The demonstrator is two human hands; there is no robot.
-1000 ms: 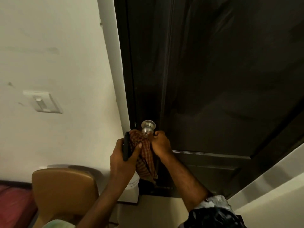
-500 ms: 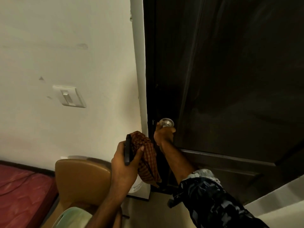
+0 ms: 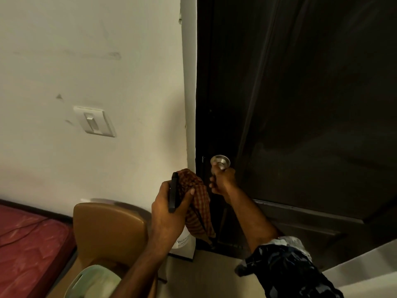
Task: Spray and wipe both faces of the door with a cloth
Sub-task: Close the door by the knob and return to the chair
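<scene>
The dark brown door point(image 3: 300, 104) fills the right half of the view and looks closed against its white frame. Its silver knob point(image 3: 220, 161) sits near the left edge. My right hand point(image 3: 222, 182) grips the knob from below. My left hand point(image 3: 169, 209) is shut around the black head of a spray bottle point(image 3: 173, 192) together with a red-brown checked cloth point(image 3: 198, 203), which hangs down beside the door's edge. The bottle's white body point(image 3: 182, 237) peeks out under my wrist.
A light switch point(image 3: 93, 121) is on the white wall left of the door. A brown chair back point(image 3: 109, 229) stands below my left arm, with a red mattress point(image 3: 28, 244) further left. A pale green object point(image 3: 94, 282) lies at the bottom. A white ledge point(image 3: 365, 265) is at lower right.
My right hand has left the cloth and closed on the door knob. My view has swung left, so the door sits further right. My left hand keeps the bottle and cloth.
</scene>
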